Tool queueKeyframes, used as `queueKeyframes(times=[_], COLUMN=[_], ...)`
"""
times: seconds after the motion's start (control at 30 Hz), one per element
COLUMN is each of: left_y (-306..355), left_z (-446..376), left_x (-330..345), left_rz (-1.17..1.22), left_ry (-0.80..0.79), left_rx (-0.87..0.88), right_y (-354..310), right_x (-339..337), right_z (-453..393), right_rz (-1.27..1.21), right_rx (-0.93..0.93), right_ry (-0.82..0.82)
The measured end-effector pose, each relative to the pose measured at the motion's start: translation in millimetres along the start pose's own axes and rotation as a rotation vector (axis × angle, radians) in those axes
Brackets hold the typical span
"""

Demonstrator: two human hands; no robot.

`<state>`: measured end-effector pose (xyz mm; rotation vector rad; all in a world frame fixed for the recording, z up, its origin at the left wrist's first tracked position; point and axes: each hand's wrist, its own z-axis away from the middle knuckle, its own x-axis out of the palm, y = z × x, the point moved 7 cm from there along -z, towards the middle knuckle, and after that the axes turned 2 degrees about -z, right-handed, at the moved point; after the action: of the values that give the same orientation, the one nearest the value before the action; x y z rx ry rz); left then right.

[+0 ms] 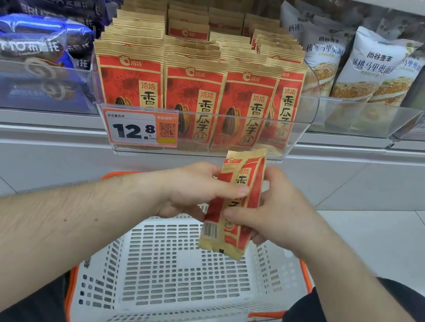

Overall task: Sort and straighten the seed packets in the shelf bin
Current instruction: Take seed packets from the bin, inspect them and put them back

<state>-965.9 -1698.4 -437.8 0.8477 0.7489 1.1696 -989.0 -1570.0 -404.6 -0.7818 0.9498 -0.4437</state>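
A clear plastic shelf bin (305, 114) holds several rows of red-and-tan seed packets (194, 87), standing upright and facing me. Below the bin, I hold one more seed packet (240, 190) upright between both hands, its side turned toward me and a barcode at its lower end. My left hand (190, 185) grips its left edge, thumb across the front. From the right, my right hand (278, 214) grips it with the thumb on the front.
A white shopping basket (173, 272) with orange rim and handles sits below my hands, nothing in it. Blue snack bags (39, 28) fill the bin on the left, white bread packs (367, 71) the bin on the right. An orange price tag (138, 127) reads 12.8.
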Motion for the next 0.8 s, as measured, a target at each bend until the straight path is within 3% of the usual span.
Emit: queueKeyframes(times=[0.1,0.27,0.53,0.67,0.8], left_y=[-1,-4,-5,-6,-3], left_z=[0,-4,-8,-7,-7], left_x=[5,-2,1,6,2], left_rz=[0.065,0.041,0.017,0.003,0.033], left_ry=[-0.018,0.007,-0.038,-0.103,-0.068], left_rx=[0.008,0.017,0.030,0.038,0.092], right_y=[-7,-7,-8,-10,-14], right_x=[6,4,-17,-19,-6], right_z=[0,1,-6,-8,-8], right_rz=[0.084,0.016,-0.207,-0.205,-0.243], right_rx=[-0.067,-0.085,-0.115,-0.150,-0.188], right_ry=[0.010,-0.146,0.011,0.121,0.069])
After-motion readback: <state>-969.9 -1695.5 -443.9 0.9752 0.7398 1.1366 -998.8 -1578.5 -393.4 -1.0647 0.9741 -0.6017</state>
